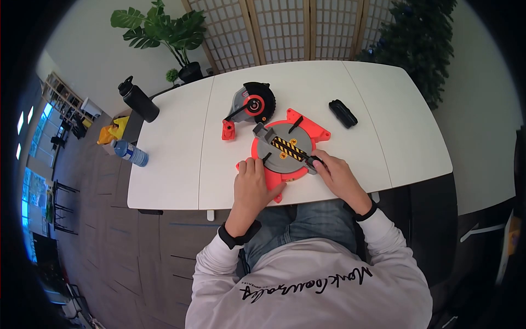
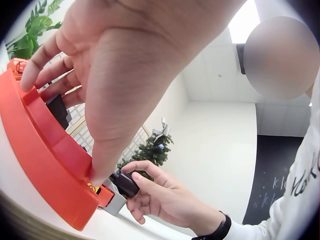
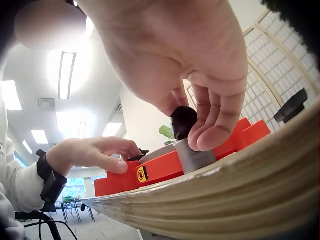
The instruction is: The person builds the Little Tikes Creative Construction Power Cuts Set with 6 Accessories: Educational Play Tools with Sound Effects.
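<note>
White tbl (image 1: 170,175) w/ saw head (image 1: 252,104), base (image 1: 289,147), 2 btls (image 1: 141,101), blk case (image 1: 343,113).

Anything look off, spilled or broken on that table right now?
No spill or breakage visible. One oddity: the toy saw's blade unit lies beside the red base on the table, seemingly detached, though perhaps just unassembled.

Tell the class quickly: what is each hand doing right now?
Left hand: open, resting on the red base.
Right hand: closed, pinching the black knob.
</note>
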### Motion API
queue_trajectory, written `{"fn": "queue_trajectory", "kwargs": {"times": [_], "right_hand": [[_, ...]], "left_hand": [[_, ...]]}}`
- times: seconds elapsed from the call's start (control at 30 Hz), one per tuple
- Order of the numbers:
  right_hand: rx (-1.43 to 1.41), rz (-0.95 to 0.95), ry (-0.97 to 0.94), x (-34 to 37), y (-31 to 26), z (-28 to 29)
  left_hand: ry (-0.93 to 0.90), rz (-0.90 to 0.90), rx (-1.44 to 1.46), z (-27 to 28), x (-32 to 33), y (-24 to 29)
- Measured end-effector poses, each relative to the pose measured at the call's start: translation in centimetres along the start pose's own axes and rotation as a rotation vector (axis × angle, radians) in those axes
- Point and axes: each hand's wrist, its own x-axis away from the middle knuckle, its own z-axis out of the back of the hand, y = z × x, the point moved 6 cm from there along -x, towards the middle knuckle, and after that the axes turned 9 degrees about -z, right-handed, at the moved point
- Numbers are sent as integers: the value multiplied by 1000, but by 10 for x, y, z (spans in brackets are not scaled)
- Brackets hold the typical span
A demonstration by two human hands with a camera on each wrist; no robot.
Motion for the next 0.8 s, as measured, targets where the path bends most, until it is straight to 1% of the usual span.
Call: {"fn": "queue_trajectory", "kwargs": {"times": [0.03,0.13,0.23,0.33,0.53,0.63,0.73,0.8], "right_hand": [[4,-5,-12,0,0,0],[31,75,37,0,7,-4],[94,49,72,3,6,-2],[29,75,134,4,7,-3],[77,217,165,5,6,-5],[108,238,169,5,4,-4],[46,196,145,5,3,-3],[50,204,158,5,4,-4]], "left_hand": [[2,-1,-1,0,0,0],[10,-3,1,1,0,1],[18,-6,6,2,1,1],[15,-3,7,2,0,1],[8,-2,6,1,0,0],[16,-12,2,2,0,1],[24,-13,2,1,0,0],[18,-6,3,1,0,0]]}}
